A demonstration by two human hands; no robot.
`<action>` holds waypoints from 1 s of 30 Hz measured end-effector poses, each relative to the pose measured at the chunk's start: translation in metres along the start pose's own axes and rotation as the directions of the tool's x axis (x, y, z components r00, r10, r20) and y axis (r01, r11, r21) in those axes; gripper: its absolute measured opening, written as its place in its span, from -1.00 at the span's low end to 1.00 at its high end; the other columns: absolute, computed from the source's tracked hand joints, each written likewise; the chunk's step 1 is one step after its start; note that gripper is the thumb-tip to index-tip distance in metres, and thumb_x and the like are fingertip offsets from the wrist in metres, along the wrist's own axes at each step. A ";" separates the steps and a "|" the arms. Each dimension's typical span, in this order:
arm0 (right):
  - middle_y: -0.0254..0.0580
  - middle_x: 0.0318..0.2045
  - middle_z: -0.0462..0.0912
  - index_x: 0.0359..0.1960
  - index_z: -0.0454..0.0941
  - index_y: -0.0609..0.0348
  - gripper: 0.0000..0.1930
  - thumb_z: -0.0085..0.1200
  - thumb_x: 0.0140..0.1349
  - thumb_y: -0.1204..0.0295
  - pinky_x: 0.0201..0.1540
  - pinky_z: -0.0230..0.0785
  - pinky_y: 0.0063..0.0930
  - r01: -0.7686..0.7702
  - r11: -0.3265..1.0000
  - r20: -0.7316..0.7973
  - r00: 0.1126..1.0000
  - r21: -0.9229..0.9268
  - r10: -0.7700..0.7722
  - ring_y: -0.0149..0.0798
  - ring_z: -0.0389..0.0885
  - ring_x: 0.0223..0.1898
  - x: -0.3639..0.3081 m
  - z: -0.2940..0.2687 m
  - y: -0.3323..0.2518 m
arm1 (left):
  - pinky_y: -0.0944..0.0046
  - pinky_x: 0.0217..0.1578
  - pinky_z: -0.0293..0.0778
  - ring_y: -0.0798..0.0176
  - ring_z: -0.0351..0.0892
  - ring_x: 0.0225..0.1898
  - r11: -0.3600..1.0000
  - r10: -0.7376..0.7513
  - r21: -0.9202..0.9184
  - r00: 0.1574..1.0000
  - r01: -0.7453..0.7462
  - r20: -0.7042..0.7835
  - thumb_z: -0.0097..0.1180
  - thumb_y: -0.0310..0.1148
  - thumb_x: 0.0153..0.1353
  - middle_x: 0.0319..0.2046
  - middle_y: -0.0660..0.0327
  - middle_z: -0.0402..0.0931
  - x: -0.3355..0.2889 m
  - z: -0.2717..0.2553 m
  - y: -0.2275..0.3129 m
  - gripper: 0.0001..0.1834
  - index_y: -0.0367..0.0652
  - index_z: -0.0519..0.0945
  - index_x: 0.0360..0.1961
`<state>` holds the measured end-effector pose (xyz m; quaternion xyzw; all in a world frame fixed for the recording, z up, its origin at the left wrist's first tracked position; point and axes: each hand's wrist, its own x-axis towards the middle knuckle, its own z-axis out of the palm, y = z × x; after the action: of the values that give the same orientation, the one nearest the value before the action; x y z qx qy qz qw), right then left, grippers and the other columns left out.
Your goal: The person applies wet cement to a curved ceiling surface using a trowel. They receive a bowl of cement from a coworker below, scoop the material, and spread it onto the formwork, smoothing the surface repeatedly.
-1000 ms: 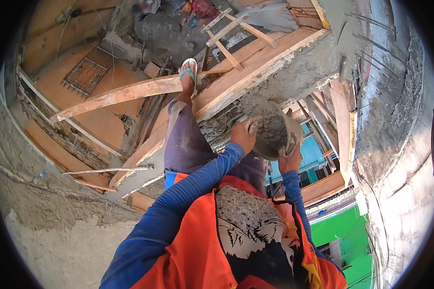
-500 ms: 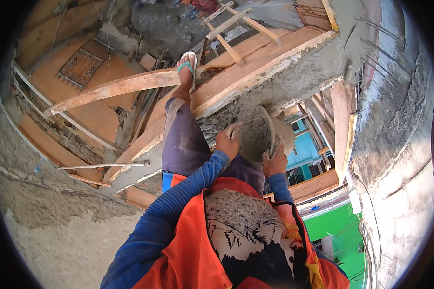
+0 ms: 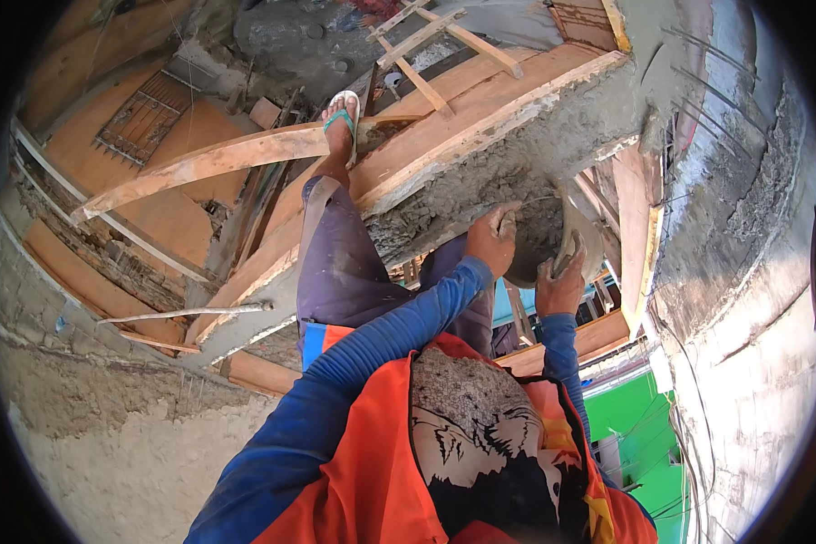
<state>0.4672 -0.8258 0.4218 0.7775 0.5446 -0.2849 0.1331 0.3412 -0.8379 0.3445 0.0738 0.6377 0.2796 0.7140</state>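
A cement-smeared bucket (image 3: 586, 225) is between my hands, tilted over the wet concrete (image 3: 453, 204) that fills a long board-sided form. Grey mix coats the inside of the bucket. My left hand (image 3: 492, 239) is closed on the bucket's left rim. On the near right side, my right hand (image 3: 560, 285) grips the rim with its thumb up. My fingers partly hide the rim, and the bucket's underside is out of sight.
My sandalled foot (image 3: 343, 127) rests on a curved plank (image 3: 218, 163). A small wooden ladder frame (image 3: 422, 41) leans at the top. Bare rebar (image 3: 716, 109) sticks out at right. Openings beside the form drop to a lower level. A stick (image 3: 186, 313) lies at left.
Both hands have carried the bucket to the right and slightly farther away, over the concrete. My left forearm reaches farther out. The whole view has shifted slightly.
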 end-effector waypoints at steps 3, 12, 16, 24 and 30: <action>0.39 -0.13 0.57 0.38 -0.01 0.13 -0.21 0.11 0.10 0.48 -0.02 0.38 0.03 -0.015 0.997 0.013 1.000 -0.078 0.016 0.34 0.56 -0.08 -0.007 0.010 -0.018 | 0.33 -0.07 0.41 0.34 0.53 -0.13 0.996 0.005 -0.083 0.999 -0.008 -0.039 -0.08 -0.63 0.21 -0.19 0.06 0.60 0.005 -0.010 -0.027 -0.64 -0.24 0.53 0.04; 0.38 -0.20 0.58 0.37 -0.02 0.27 -0.18 0.14 0.07 0.46 -0.09 0.43 0.01 0.061 0.997 0.307 0.951 -0.047 -0.044 0.32 0.58 -0.19 -0.063 0.062 -0.065 | 0.42 -0.31 0.40 0.41 0.48 -0.38 0.945 -0.266 -0.234 0.951 0.226 -0.155 -0.18 -0.57 0.32 -0.32 0.19 0.56 -0.023 -0.116 -0.071 -0.68 -0.21 0.50 0.03; 0.28 -0.11 0.58 0.40 -0.07 0.20 -0.16 0.12 0.10 0.40 -0.10 0.44 -0.03 0.072 0.991 0.451 0.892 -0.110 -0.015 0.23 0.61 -0.17 -0.072 0.078 -0.090 | 0.44 -0.68 0.19 0.54 0.22 -0.69 0.868 -0.435 -0.321 0.892 0.379 -0.124 -0.22 -0.51 0.36 -0.59 0.37 0.39 -0.037 -0.152 -0.064 -0.68 -0.10 0.52 0.04; 0.22 -0.09 0.60 0.41 -0.08 0.17 -0.15 0.12 0.11 0.40 -0.10 0.44 -0.05 0.104 0.982 0.461 0.887 -0.157 -0.020 0.18 0.63 -0.17 -0.072 0.075 -0.104 | 0.39 -0.78 0.07 0.49 0.08 -0.78 0.739 -0.592 -0.400 0.806 0.543 0.000 -0.21 -0.37 0.43 -0.74 0.44 0.14 -0.033 -0.161 -0.054 -0.72 -0.01 0.53 0.01; 0.24 -0.17 0.62 0.40 -0.03 0.18 -0.15 0.14 0.07 0.42 -0.14 0.46 -0.04 0.088 0.973 0.299 0.954 -0.213 -0.021 0.22 0.63 -0.20 -0.031 0.032 -0.101 | 0.41 -0.79 0.01 0.51 0.10 -0.78 0.764 -0.468 -0.448 0.877 0.465 0.112 -0.20 -0.30 0.45 -0.71 0.43 0.19 0.010 -0.121 -0.033 -0.73 -0.01 0.51 0.04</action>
<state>0.3566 -0.8288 0.4253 0.6909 0.5688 -0.3378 0.2916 0.2368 -0.8906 0.2994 -0.2597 0.5530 0.2372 0.7553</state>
